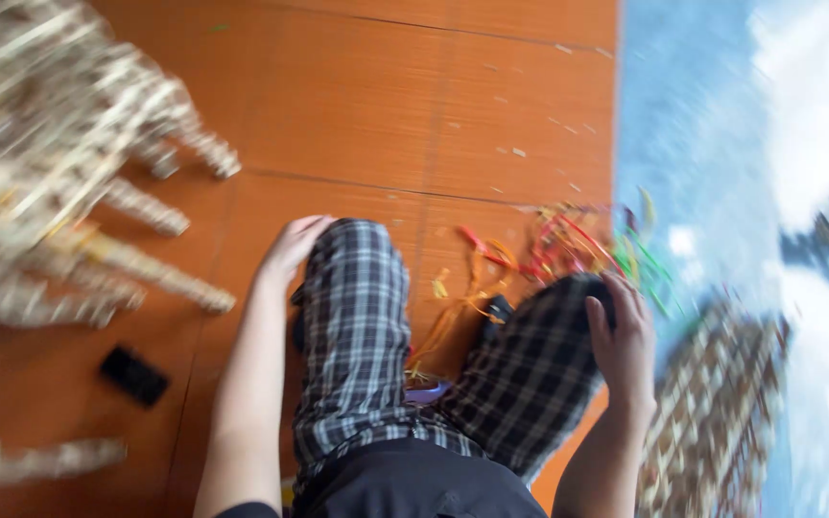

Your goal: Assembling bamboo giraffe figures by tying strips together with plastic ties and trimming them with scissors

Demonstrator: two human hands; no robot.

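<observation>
Orange floor (pixel 367 105); left hand (pixel 295 245), right hand (pixel 623 345) rest flat, open, empty on plaid knees (pixel 357 288).

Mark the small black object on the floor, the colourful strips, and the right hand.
small black object (pixel 133 375), head view, middle of its top face.
colourful strips (pixel 549 245), head view, red strands in the pile.
right hand (pixel 623 341), head view, back of the hand.

Orange tiled floor (pixel 414 105) with thin seams, lit brightly. A blue and white patterned mat (pixel 722 144) covers its right side, blurred.
</observation>
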